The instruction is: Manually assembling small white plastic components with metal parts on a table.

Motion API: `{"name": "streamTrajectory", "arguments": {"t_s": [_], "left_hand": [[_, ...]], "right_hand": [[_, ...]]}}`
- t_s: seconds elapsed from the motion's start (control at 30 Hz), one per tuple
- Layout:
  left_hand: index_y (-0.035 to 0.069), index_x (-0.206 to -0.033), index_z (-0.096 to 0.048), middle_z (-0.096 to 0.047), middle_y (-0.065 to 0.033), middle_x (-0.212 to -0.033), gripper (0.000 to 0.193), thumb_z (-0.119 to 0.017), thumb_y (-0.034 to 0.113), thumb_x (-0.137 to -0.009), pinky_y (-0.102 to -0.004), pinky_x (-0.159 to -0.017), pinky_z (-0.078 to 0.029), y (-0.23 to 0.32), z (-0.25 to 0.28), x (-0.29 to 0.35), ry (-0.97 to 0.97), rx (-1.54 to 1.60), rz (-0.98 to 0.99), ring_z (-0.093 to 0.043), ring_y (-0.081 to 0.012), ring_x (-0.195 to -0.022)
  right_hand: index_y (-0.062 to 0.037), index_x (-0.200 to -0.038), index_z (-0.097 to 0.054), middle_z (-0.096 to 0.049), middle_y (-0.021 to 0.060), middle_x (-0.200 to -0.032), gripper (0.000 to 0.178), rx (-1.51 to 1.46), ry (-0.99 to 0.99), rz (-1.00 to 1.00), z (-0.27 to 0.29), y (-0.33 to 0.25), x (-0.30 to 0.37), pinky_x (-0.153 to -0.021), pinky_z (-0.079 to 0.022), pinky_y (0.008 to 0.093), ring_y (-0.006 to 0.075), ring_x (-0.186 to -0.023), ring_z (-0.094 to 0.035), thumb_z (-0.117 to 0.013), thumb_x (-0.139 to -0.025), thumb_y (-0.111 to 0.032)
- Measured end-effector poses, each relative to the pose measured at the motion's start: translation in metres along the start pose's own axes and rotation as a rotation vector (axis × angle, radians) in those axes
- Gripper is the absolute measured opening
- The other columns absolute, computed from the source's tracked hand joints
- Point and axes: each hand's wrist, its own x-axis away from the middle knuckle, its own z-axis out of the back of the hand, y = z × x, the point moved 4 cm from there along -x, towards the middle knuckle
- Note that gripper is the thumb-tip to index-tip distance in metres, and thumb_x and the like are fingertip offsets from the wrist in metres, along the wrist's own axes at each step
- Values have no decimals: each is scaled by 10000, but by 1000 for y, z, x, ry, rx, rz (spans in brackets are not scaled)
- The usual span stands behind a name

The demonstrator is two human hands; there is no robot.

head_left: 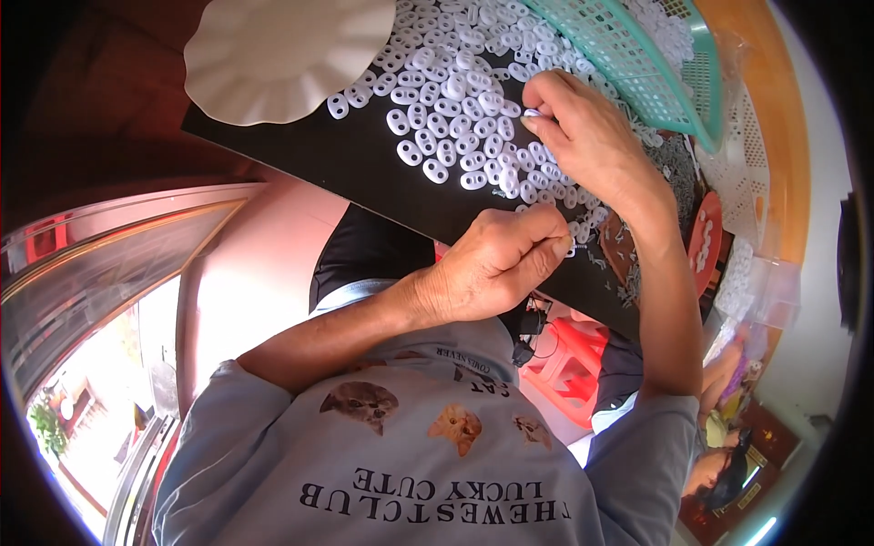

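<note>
Desk (364, 164): matt black, smooth. Small oval pieces (455, 118): white plastic, slight sheen. Basket (628, 55): teal plastic mesh. Fluted dish (282, 55): white, matt, paper-like. Shirt (410, 473): grey printed cloth. Stool (574, 364): glossy red plastic.

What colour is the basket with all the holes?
The basket is teal green, seen best in the head view, top right.

We see a black surface (364, 159) carrying a heap of small white oval pieces (455, 109) spread under and beside our right hand (583, 136). A white scalloped dish (282, 55) lies well left of it, a green mesh basket (628, 55) just above.
</note>
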Motion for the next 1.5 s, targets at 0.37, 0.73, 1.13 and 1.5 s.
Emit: {"name": "streamTrajectory", "arguments": {"t_s": [0.37, 0.73, 1.13, 1.5], "left_hand": [[13, -1038, -554, -652, -68, -881, 172, -486, 171, -1032, -187, -522, -388, -2, -2, 4, 72, 209, 48, -445, -39, -580], [15, -990, -564, -665, -102, -827, 173, -488, 165, -1027, -192, -498, -358, 0, -4, 7, 124, 263, 169, -438, -54, -543], [7, -965, -558, -631, -112, -751, 214, -474, 200, -1007, -213, -468, -346, -1, 2, 6, 157, 448, 238, -432, -97, -511], [-5, -941, -560, -642, -97, -762, 221, -463, 178, -1016, -197, -449, -329, 1, 1, 8, 159, 470, 253, -460, -73, -498]], "right_hand": [[30, -1003, -648, -609, -8, -747, 141, -1053, 154, -351, -3, -24, 72, -567, -429, 202, 46, -631, -531, -611, -958, -99], [4, -963, -612, -601, -4, -779, 142, -984, 254, -427, -3, -16, 119, -588, -429, 213, 45, -677, -521, -624, -952, -137], [15, -1028, -618, -645, 49, -796, 106, -873, 257, -261, -4, -41, 125, -551, -475, 220, 77, -683, -604, -564, -971, -56], [4, -993, -643, -648, 26, -796, 123, -893, 328, -168, -3, -44, 121, -532, -458, 210, 68, -685, -601, -573, -977, -96]]}}
